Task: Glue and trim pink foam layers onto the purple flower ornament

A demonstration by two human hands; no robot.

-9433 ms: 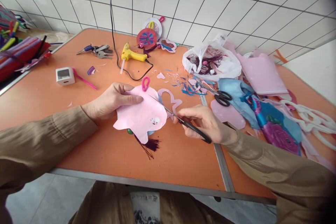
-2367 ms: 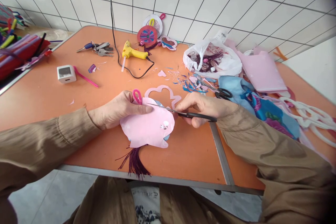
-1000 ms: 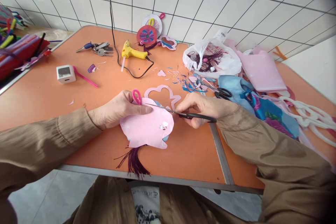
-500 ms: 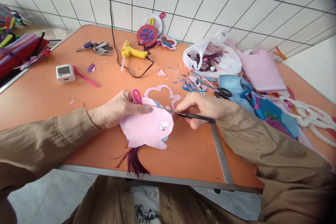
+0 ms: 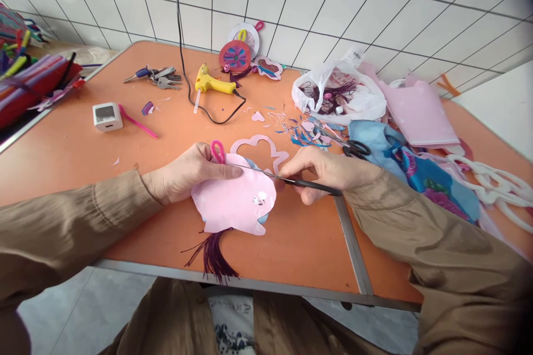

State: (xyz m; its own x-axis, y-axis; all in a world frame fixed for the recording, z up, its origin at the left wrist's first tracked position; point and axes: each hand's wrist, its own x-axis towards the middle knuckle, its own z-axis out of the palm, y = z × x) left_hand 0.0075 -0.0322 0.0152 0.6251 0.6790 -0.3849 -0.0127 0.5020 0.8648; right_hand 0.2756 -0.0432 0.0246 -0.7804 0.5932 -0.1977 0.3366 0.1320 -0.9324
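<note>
My left hand (image 5: 194,169) pinches the upper left edge of a pink cut-out (image 5: 231,202), thumb on top. Under the cut-out, blue edges peek out. A pink fuzzy loop (image 5: 217,151) stands up beside the thumb, and a dark purple tassel (image 5: 219,255) hangs from the bottom. My right hand (image 5: 318,172) is closed on scissors (image 5: 310,183), seen edge-on with a slim black handle. Their thin blades lie across the cut-out's upper right edge. Just behind, a pink cloud-shaped paper outline (image 5: 260,141) rests on the table.
A yellow glue gun (image 5: 214,84) with a black cord, keys (image 5: 160,76) and a white charger block (image 5: 107,116) lie behind. Other black-handled scissors (image 5: 357,148) rest by paper scraps (image 5: 306,132). A plastic bag (image 5: 366,101), pink packet (image 5: 420,113) and blue fabric (image 5: 433,175) fill the right.
The whole view shifts slightly. Both hands, the scissors and the pink cut-out keep nearly the same position relative to each other.
</note>
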